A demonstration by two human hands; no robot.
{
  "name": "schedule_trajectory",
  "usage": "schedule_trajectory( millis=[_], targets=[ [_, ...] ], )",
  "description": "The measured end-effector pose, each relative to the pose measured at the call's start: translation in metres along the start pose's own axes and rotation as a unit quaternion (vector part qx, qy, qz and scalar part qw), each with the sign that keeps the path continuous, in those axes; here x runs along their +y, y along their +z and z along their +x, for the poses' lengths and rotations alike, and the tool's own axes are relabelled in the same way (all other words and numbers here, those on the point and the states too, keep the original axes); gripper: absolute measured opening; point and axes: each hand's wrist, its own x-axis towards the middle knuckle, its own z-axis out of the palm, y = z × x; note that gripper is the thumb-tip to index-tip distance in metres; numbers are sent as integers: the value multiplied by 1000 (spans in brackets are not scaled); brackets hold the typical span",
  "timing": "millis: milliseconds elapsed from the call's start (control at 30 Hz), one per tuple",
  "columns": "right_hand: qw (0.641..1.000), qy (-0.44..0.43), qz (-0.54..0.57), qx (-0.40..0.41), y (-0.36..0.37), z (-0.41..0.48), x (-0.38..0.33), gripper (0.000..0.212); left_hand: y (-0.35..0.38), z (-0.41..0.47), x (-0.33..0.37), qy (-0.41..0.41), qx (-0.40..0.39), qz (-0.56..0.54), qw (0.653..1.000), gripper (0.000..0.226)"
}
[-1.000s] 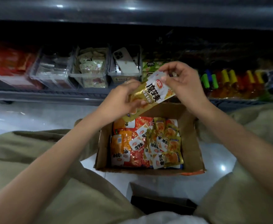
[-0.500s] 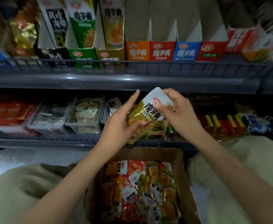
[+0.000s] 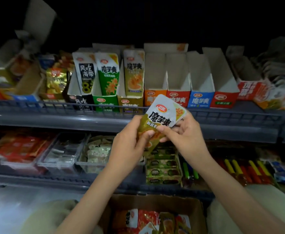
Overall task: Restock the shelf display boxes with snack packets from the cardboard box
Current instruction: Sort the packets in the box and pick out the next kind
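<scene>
Olive-gold snack packet (image 3: 162, 122) pinched by left hand (image 3: 131, 149) and right hand (image 3: 184, 137), before upper-shelf display boxes (image 3: 177, 97), above cardboard box (image 3: 155, 205)

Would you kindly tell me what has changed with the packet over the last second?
Left hand and right hand raised the olive snack packet from above the cardboard box up to the upper shelf rail, before the display boxes. Both kept their grip; the boxed packets lie unchanged.
</scene>
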Motion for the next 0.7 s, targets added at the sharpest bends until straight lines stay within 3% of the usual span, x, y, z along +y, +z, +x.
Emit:
schedule_trajectory(
  millis=[67, 167, 233, 333, 433, 567, 700],
  targets=[
    [999, -37, -15, -1, 7, 14, -11, 47, -11, 11, 0, 21, 27, 46, 998, 39],
    [982, -161, -93, -29, 14, 41, -35, 43, -26, 28, -11, 23, 34, 41, 998, 70],
    [963, -238, -128, -12, 18, 63, -48, 39, -35, 37, -22, 20, 36, 106, 994, 87],
    [941, -298, -161, 24, 26, 102, -54, 37, -46, 47, -34, -18, 40, 135, 990, 81],
    [953, -264, -143, 27, 32, 134, -47, 39, -50, 56, -45, 30, 27, 204, 978, 72],
    [956, -211, -203, -6, 34, 159, -32, 36, -51, 65, -55, 77, -1, 283, 956, 71],
    [921, -176, -343, -62, 40, 171, -11, 36, -51, 71, -55, 76, 13, 271, 960, 60]
  ],
)
